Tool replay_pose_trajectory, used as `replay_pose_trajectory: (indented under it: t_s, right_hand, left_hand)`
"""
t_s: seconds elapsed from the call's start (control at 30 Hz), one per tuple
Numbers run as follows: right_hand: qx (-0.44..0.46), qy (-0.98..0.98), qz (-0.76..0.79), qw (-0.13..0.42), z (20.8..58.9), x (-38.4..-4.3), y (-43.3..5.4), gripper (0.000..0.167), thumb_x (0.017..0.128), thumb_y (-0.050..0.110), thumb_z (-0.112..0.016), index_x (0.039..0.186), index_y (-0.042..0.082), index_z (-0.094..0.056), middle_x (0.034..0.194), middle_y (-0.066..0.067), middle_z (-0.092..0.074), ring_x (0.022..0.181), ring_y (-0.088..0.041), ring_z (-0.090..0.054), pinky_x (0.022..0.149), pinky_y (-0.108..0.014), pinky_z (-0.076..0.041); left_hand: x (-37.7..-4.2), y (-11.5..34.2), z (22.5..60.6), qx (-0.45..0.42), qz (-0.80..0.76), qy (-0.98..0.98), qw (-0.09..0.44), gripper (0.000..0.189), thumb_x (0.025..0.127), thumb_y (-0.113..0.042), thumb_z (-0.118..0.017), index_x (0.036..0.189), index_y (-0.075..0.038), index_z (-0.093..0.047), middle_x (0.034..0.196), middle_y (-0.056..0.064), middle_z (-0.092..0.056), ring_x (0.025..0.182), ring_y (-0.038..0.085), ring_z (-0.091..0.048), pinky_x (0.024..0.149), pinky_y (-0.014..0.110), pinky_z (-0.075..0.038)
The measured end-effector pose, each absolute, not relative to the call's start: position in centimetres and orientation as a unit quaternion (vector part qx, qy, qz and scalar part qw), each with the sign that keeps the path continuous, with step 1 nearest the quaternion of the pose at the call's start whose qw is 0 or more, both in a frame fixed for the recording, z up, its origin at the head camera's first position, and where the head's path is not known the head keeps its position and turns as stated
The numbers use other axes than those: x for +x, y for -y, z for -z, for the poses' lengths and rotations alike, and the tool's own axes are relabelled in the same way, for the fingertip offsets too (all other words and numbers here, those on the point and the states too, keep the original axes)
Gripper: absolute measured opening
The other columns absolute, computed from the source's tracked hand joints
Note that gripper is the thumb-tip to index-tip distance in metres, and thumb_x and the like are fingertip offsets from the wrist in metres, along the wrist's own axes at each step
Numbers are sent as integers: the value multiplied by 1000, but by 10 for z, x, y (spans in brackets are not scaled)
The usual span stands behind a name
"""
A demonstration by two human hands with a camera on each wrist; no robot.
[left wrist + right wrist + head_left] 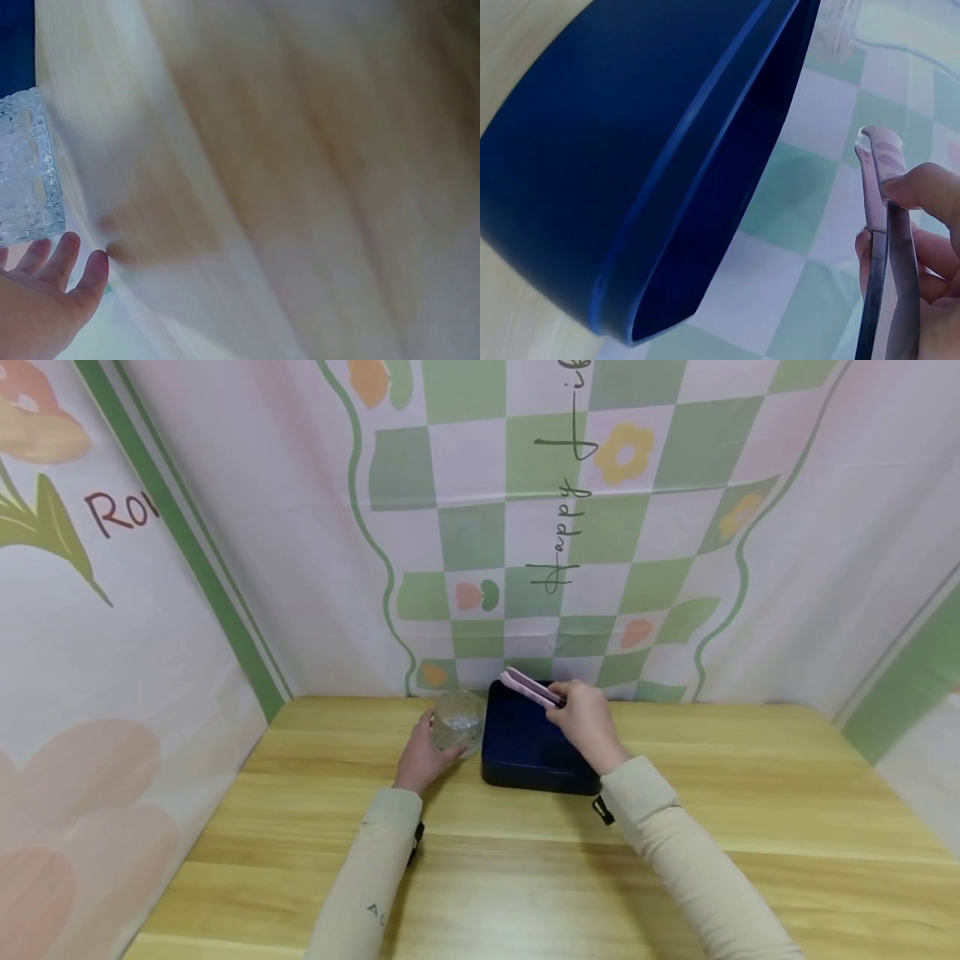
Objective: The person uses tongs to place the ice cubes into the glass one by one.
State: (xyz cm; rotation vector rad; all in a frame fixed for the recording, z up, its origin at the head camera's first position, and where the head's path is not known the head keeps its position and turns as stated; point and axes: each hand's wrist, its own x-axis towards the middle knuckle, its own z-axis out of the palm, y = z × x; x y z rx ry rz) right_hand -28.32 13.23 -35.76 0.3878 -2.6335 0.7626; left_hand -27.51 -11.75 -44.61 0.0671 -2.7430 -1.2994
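Observation:
In the head view my left hand [426,758] curves around a clear glass [459,720], thumb on its near side. The left wrist view shows the patterned glass [28,169] beside the fingers of the left hand [52,289]. My right hand [587,720] grips pink-ended tongs [528,687] above a dark blue open container [517,772]. Seen from the right wrist, thumb and fingers pinch the tongs [889,225], whose arms lie close together. A small clear bit shows at their end; I cannot tell what it is. The container's contents are hidden.
Glass and container stand side by side near the back of a wooden table [480,893]. Behind it hangs a cloth [540,535] with green checks and flowers. Another printed cloth [150,652] hangs at the left.

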Motion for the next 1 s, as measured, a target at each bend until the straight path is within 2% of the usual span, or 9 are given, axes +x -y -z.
replay_pose_trajectory:
  t_s: [0.13,0.33,0.77,1.0]
  right_hand:
    - [157,934,-260,188,356,-277,-124,25,75,6,-73,100,1,-73,87,-17,-71,76,-30,-64,70,-43,-54]
    - [188,929,-252,194,357,-270,-110,25,74,4,-73,98,2,-73,85,-16,-69,72,-30,-64,66,-43,-54]
    - [196,941,-251,114,367,-260,-94,27,77,6,-73,104,3,-72,93,-14,-70,75,-23,-64,67,-37,-56]
    - [200,942,-249,104,370,-260,-91,28,78,8,-74,106,3,-72,94,-13,-69,75,-22,-64,67,-35,-56]
  left_hand:
    - [-274,118,446,21,430,901,56,85,79,-26,-77,147,-4,-30,141,21,-47,129,37,-48,108,52,-40]
    - [-275,118,446,19,431,900,62,85,78,-25,-78,146,-4,-31,140,22,-48,129,37,-48,108,52,-40]
    - [-275,118,446,10,439,896,63,84,78,-24,-78,145,-4,-32,139,22,-49,128,37,-49,109,52,-39]
    - [-273,118,444,8,440,895,67,84,78,-24,-79,145,-3,-33,138,23,-50,127,37,-50,109,52,-39]
